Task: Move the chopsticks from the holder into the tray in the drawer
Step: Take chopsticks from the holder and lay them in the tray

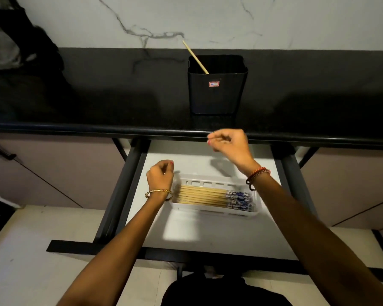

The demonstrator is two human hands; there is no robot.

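Note:
A black square holder [217, 91] stands on the dark countertop, with one wooden chopstick [195, 56] leaning out of it to the upper left. Below, the drawer is pulled out and a white tray [217, 212] lies in it. Several chopsticks [208, 196] with blue-and-white patterned ends lie side by side in the tray. My left hand [160, 175] hovers over the tray's left end, fingers curled, nothing in it. My right hand [228, 145] is raised at the counter's front edge, below the holder, fingers loosely curled and empty.
The black counter edge [97, 129] runs across above the open drawer [192, 239], whose dark rails flank the white bottom. Cabinet fronts stand on both sides. A dark bag [20, 51] sits at the counter's far left. Pale floor tiles lie below.

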